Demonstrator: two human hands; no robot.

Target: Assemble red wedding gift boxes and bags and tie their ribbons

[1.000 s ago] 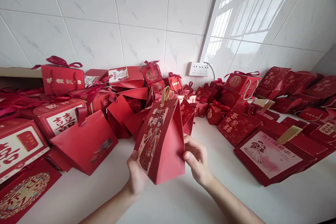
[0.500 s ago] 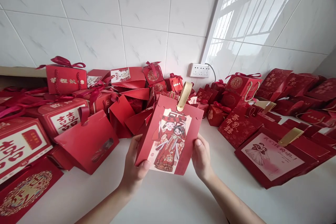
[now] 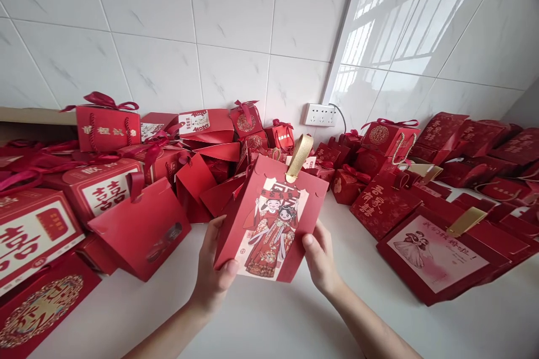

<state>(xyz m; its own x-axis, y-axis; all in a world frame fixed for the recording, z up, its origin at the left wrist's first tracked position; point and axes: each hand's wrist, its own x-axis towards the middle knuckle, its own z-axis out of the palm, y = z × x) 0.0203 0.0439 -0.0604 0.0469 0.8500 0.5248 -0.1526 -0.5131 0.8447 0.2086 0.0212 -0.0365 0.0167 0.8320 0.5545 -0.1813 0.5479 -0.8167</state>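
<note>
Between my two hands is a red gift box [image 3: 269, 224] printed with a cartoon couple in traditional wedding dress. A gold ribbon loop [image 3: 300, 158] rises from its top edge. My left hand [image 3: 214, 272] grips the lower left corner, thumb on the front and fingers behind the side. At the right edge, my right hand [image 3: 320, 258] holds with its thumb on the front face; its other fingers are partly hidden behind the box. The box is tilted, its top leaning away, above the white table [image 3: 261, 325].
Red gift boxes crowd the left side, among them a plain one with a small window [image 3: 141, 230]. On the right lies a box with a pink-and-white bridal picture [image 3: 438, 252]. A white power strip [image 3: 320, 115] is against the tiled wall [image 3: 231, 5].
The box has tilted slightly clockwise and shifted a little in my hands. My right thumb has moved left and down onto its front face.
</note>
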